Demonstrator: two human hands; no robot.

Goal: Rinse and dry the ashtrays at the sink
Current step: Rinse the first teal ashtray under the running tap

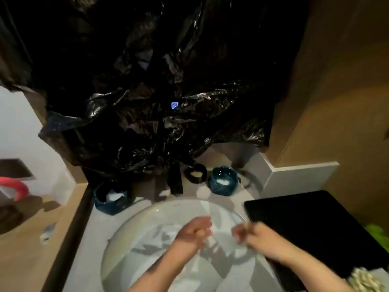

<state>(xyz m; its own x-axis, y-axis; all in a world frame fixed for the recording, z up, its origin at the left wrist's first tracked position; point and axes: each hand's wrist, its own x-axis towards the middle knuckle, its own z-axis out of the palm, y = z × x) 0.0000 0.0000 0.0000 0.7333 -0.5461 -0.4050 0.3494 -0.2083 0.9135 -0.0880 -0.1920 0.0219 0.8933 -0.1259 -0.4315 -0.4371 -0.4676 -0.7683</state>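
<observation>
Ashtray in blue sits behind the sink, where left hand and right hand blur, grip untellable.

Behind the white sink in front of me, the left teal ashtray and the right teal ashtray stand upright on the counter, well apart, each holding something white, with the smaller black ashtray just beside the right one.

black plastic sheet over back wall | brown wall right | white wall left | dim light
</observation>
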